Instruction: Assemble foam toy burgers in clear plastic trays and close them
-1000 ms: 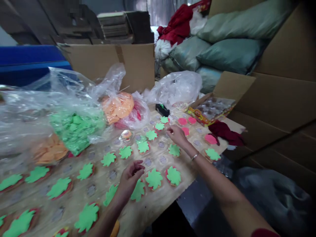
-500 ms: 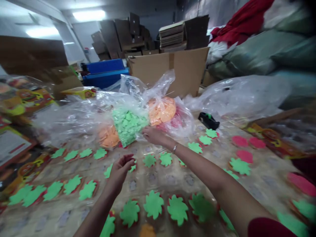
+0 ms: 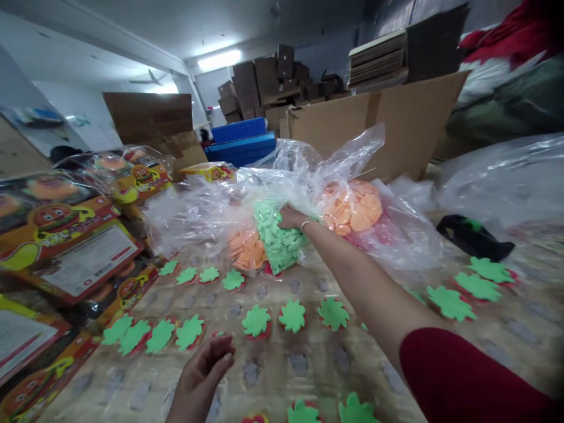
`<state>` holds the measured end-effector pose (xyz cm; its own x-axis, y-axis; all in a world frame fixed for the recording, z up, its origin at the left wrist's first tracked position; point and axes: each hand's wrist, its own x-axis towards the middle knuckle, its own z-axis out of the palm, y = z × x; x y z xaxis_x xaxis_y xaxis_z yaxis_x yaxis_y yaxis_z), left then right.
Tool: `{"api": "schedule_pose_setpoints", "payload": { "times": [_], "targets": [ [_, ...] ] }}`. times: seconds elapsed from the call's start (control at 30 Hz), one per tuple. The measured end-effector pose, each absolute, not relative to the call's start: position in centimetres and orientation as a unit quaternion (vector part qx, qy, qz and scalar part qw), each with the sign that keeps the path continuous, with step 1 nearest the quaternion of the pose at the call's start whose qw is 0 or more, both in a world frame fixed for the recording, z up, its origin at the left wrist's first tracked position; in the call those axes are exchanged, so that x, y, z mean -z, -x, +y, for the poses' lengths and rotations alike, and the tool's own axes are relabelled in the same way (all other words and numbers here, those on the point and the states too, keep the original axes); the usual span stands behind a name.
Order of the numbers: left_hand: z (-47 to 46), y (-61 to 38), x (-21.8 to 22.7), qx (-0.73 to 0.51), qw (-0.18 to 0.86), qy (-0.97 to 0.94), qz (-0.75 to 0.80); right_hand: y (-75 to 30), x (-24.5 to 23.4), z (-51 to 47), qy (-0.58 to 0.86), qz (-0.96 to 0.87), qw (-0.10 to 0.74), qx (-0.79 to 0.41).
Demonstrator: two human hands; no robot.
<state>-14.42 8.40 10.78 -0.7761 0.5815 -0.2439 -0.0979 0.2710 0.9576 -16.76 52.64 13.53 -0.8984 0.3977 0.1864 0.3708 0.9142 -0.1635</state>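
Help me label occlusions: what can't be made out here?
In the head view:
Right hand's grip: too indistinct among the bagged green cutouts.
Whether the left hand holds anything: hidden by its own curl.
Nearest flower-shaped cutouts: cut off by the bottom edge.
Burger-print box's label text: too small, blurred.

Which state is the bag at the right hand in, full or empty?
Not empty: many green pieces show through the clear bag at the right hand; whether it is full, I cannot tell.

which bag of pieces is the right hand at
The bag of green pieces, with orange pieces on either side; the right hand is at its upper part, while no hand is at the orange ones.
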Motion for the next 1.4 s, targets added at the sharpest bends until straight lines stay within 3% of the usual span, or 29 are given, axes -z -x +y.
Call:
{"api": "schedule_pose_setpoints", "payload": {
  "times": [0.23, 0.37, 0.6, 0.73, 0.8, 0.93, 1.23, 1.4],
  "targets": [
    [10.0, 14.5, -10.4, -0.566, 0.312, -0.188, 0.74, 16.5, -13.9, 52.7, 0.186, -0.979, 0.067, -0.05],
    [11.5, 13.3, -12.0, -0.559, 0.305, -0.203, 0.744, 14.6, -13.6, 52.3, 0.176, -0.975, 0.108, -0.086],
    [19.4, 13.2, -13.3, -0.616, 0.292, -0.246, 0.689, 10.6, -13.1, 49.6, 0.155, -0.939, 0.213, -0.222],
    [27.0, 14.5, -13.6, -0.76, 0.331, -0.182, 0.529, 10.0, -12.7, 46.5, 0.019, -0.897, 0.184, -0.402],
    [29.0, 15.0, -13.5, -0.772, 0.384, -0.126, 0.491, 10.8, -12.8, 46.3, 0.03, -0.915, 0.165, -0.366],
    [27.9, 15.4, -12.5, -0.749, 0.416, -0.082, 0.509, 13.8, -13.3, 49.4, 0.191, -0.941, 0.21, -0.186],
    [21.2, 16.5, -11.7, -0.728, 0.434, -0.129, 0.515, 17.9, -12.4, 54.3, 0.228, -0.946, 0.174, -0.153],
    [21.3, 15.4, -12.0, -0.733, 0.437, -0.111, 0.509, 15.7, -13.1, 52.7, 0.203, -0.953, 0.199, -0.109]
  ]
}}
